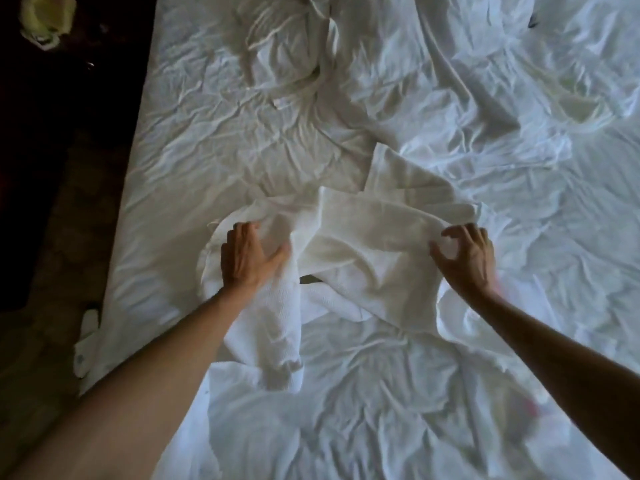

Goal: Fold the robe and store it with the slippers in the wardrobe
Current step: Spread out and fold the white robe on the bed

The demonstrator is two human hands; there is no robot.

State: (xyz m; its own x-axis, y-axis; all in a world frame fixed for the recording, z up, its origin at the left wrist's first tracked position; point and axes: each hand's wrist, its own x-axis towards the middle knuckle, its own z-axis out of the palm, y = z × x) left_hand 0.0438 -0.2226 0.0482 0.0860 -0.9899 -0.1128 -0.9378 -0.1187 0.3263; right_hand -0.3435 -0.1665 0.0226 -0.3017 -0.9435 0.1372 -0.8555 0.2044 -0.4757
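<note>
Both forearms cut off below, left hand flat on rumpled robe, right hand pinching its edge, near bed's left edge.

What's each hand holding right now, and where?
Left hand presses flat on the robe's left side. Right hand pinches its right edge.

No text, label, brand, number or sign can be read anywhere in the view. A small white tag lies on the creased bed sheet at about 11 o'clock from the frame's middle, but whether anything is printed on it cannot be told. A faint round mark shows on a white slipper at about 8 o'clock, at the bed's edge, too small and dim to make out.
</note>
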